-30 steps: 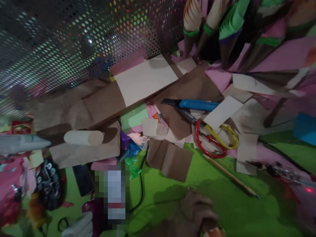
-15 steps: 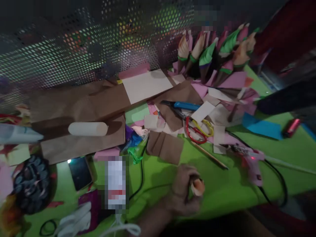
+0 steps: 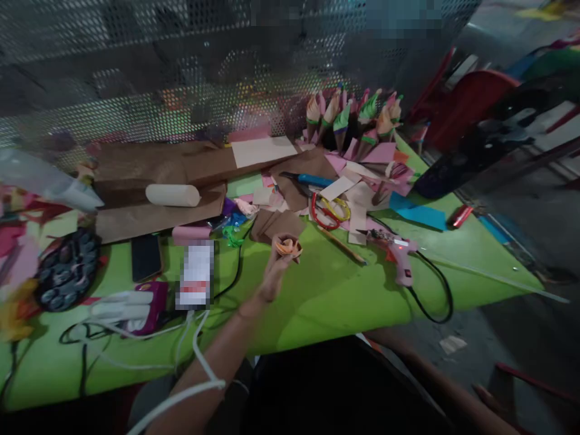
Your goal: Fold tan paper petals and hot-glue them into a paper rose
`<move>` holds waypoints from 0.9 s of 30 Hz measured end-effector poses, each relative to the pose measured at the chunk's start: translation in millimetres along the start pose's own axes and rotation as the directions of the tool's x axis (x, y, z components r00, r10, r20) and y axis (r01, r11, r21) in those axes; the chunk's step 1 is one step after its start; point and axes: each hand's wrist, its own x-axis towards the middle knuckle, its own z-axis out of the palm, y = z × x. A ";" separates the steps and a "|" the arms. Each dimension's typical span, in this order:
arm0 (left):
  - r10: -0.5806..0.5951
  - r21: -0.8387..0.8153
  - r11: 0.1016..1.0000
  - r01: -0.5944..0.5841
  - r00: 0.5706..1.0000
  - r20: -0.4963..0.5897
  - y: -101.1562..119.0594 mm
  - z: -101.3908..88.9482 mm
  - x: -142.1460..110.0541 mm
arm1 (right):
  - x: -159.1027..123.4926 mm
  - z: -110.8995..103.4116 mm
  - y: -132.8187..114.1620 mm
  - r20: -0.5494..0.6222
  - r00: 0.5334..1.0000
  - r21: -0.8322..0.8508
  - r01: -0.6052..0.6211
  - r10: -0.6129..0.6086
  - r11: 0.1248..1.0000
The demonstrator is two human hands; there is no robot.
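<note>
My left hand (image 3: 274,275) reaches in from the lower left and is closed around a peach-orange paper flower (image 3: 289,246), whose folded, swirled top faces up. Just behind it lie several brown paper squares (image 3: 274,225). The right forearm (image 3: 403,356) shows dimly below the table's front edge; shadow hides the fingers of my right hand. On the table nearby are a pencil (image 3: 342,245), scissors with red and yellow handles (image 3: 325,212), a blue cutter knife (image 3: 315,180) and a pink glue gun (image 3: 402,257) with a red light.
Paper cones with swirled tops (image 3: 342,125) stand at the back right. Brown paper (image 3: 158,166) bears a white roll (image 3: 172,195). A phone (image 3: 146,257), white cables (image 3: 199,347) and a dark round palette-like object (image 3: 67,269) lie left. A perforated screen (image 3: 181,78) rises behind.
My left hand has carried the paper flower away from the table's front edge, towards the brown squares, and turned its top into view. The camera view has shifted, showing more floor on the right.
</note>
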 end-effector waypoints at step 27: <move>0.024 0.071 0.997 -0.028 0.998 0.060 6.4 -11.8 1.6 | -15.8 -114.5 -51.9 -0.751 0.657 -0.293 -0.419 0.065 0.859</move>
